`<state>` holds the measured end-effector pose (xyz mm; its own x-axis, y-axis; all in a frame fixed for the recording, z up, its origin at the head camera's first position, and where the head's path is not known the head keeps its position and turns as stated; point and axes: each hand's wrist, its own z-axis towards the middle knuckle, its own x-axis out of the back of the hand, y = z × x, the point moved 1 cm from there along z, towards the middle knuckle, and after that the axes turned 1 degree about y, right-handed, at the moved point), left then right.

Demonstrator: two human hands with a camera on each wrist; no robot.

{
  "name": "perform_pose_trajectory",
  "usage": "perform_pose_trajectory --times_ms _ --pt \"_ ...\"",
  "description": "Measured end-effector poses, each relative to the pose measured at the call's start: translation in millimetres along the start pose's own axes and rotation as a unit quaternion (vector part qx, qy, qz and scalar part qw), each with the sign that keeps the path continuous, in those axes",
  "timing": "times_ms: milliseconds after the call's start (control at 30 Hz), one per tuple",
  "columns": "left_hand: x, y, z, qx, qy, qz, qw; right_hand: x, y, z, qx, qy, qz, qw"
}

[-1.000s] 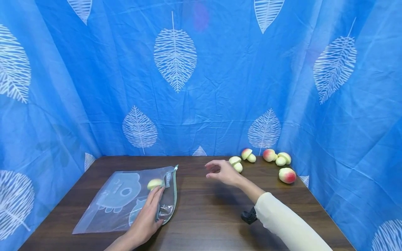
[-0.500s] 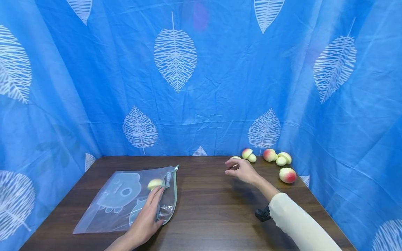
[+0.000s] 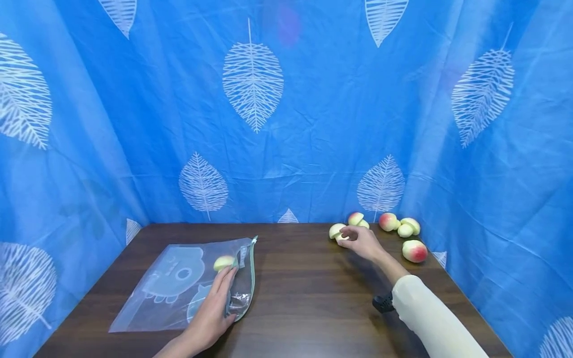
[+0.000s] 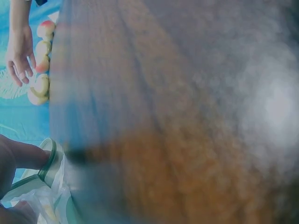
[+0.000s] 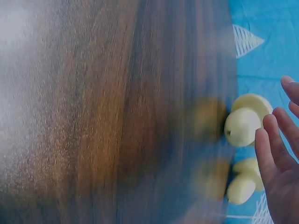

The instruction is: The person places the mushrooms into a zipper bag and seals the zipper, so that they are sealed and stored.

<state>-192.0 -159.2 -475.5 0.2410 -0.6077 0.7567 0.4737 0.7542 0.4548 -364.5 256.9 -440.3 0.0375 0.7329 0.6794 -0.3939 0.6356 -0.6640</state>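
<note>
A translucent zip bag (image 3: 172, 278) with printed cartoon figures lies on the left of the table; a pale round piece (image 3: 224, 262) shows inside. My left hand (image 3: 212, 311) holds the bag's upper sheet at its mouth, and the left wrist view has a digit at the green rim (image 4: 52, 161). At the back right, my right hand (image 3: 364, 243) reaches to a pale toy mushroom (image 3: 337, 230), thumb and fingers apart on either side of its stem. I cannot tell whether they touch it. In the right wrist view, fingertips overlap a pale mushroom (image 5: 243, 127).
Behind the right hand sits a pink-capped mushroom (image 3: 355, 219). Farther right are another pink-tipped one (image 3: 388, 222), a pale mushroom (image 3: 409, 226) and a rounded pink-and-cream piece (image 3: 414, 251). A blue leaf-print curtain (image 3: 286, 124) surrounds the dark wooden table (image 3: 295, 298).
My right hand has moved right across the table to the nearest pale mushroom. The left hand has stayed on the bag.
</note>
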Motion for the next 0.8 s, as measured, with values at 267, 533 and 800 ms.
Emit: perform_pose_trajectory --times_ms 267,533,800 --pt "3.4 -0.3 1.0 -0.011 -0.001 0.006 0.9999 -2.3 16.4 -0.6 -0.061 0.034 -0.016 0.997" --pt "2.6 -1.0 1.2 -0.023 0.011 0.013 0.9996 -6.8 24.2 0.7 -0.147 0.029 -0.064 0.987" --pt "3.3 -1.0 1.1 -0.005 -0.003 0.006 1.0000 -21.5 20.8 5.8 -0.172 0.002 -0.061 0.983"
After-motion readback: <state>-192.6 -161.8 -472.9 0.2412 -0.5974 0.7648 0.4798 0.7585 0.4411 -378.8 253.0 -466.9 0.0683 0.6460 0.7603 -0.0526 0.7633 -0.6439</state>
